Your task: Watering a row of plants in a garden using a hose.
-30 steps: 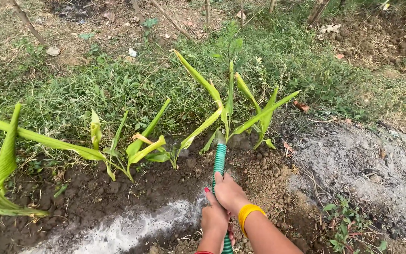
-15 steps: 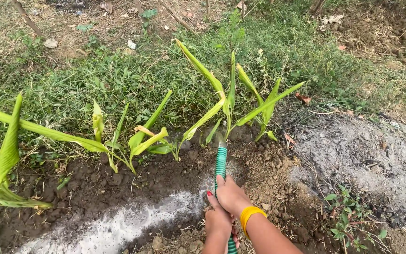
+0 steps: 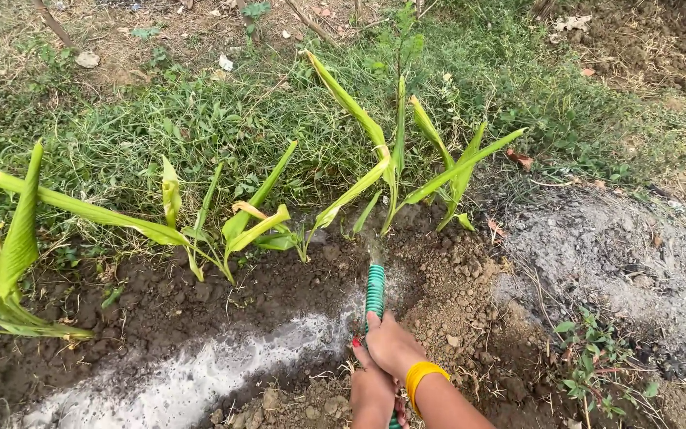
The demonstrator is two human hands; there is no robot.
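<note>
A ribbed green rubber hose (image 3: pixel 375 289) lay over crumbly dark soil (image 3: pixel 200 306), pointing at long-leaved green plants (image 3: pixel 395 171). The right hand (image 3: pixel 391 343) and left hand (image 3: pixel 372 384) clenched around it.

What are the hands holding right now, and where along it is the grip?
Both hands, right hand ahead of left hand, grip the green hose just behind its open end, which points at the plants.
</note>
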